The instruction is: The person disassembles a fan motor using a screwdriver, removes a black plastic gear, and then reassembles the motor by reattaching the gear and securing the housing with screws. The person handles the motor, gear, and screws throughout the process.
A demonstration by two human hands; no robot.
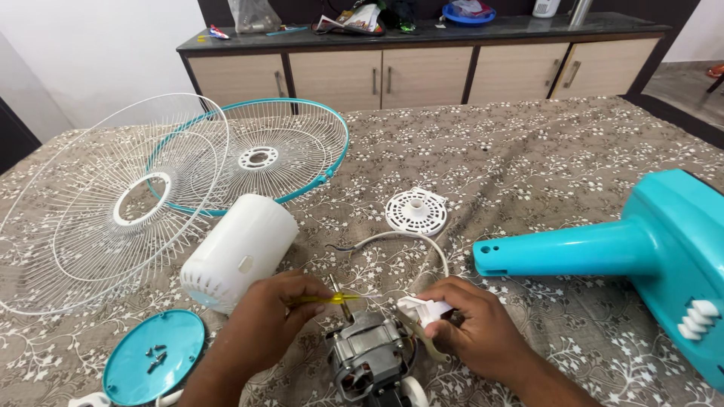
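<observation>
Head view, items on the patterned bedcover (528, 166):

- Your left hand (275, 316): fingers closed around a yellow-handled screwdriver (324, 299), which lies roughly level, its tip pointing toward the motor's shaft.
- Your right hand (479, 328): fingers closed on a small white plastic part (422, 309) fixed at the motor's right side; a beige bracket curves down just below it.
- Fan motor (369, 358): bare grey metal body with copper windings showing, lying between your two hands at the near edge, shaft tilted up and away from you.
- White cord (403, 237): loops from the motor area out toward the middle of the cover, its loose wire ends to the left.
- White motor cover (237, 252): cylindrical, lying on its side just beyond your left hand.
- Round white vented disc (416, 211): flat, beyond the cord.
- Teal round cap (154, 358): near left, open side up, holding a few dark screws (156, 358).
- White wire guard (105, 203): far left, propped at a tilt, overlapping the teal-rimmed wire guard (260, 154) behind it.
- Teal fan stand (603, 249): right side, neck pointing left, white switch buttons (697, 320) on its base.
- Cabinet (422, 71): beyond the bed, dark top cluttered with bags and a blue bowl.
</observation>
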